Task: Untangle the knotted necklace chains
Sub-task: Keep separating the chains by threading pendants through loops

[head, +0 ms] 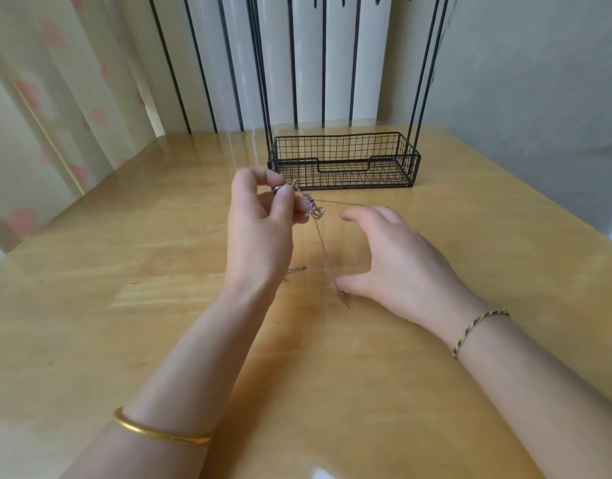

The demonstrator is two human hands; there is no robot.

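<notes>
Two hands busy above the desk (125, 305), well in front of a black wire basket (342, 164). Left hand (259, 229) raised, grip narrow, thumb and fingertips pinching the knot (311, 205) of the necklace chains (323, 243), pendants (319, 212) clumped right at the pinch; probably held high to keep the tangle off the desk and fixed while drawing strands away from it. Right hand (394, 267) spread wide, pinching nothing: thumb low and close to the desk, meeting a strand slanting down from the knot; forefinger out sideways, meeting a second strand stretched across. Likely meant to pull the loop open and make the crossings readable. Cannot tell whether hooked over those fingers or merely passing them. Loose end (345, 300) trailing on the desk just below the thumb. Judged unfinished: knot bunched tight, needing gentle, slack teasing rather than hard pulling.
</notes>
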